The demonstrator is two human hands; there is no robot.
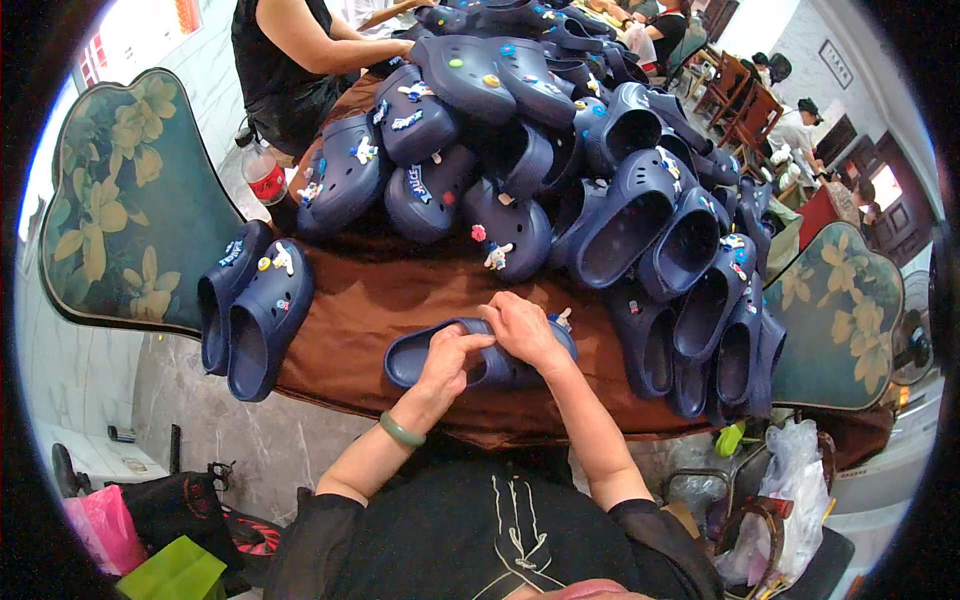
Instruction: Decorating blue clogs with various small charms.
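A navy blue foam clog [408,352] lies on the brown cloth in front of me, its open heel toward the left. My left hand [455,357] is closed on it, fingers reaching into the foot opening. Closed over the upper, my right hand [524,330] meets the left fingertips, and whatever lies between them is hidden. A small white and blue charm [563,319] sticks up at the clog's toe end. To the left stands a pair of navy clogs [270,315] with charms on them.
A big heap of navy clogs [480,150] fills the far side of the brown-covered table [340,350]. More clogs [700,350] stand at the right edge. Flowered chair backs [135,210] flank the table. A drink bottle [262,170] and another person's arm [310,40] are behind.
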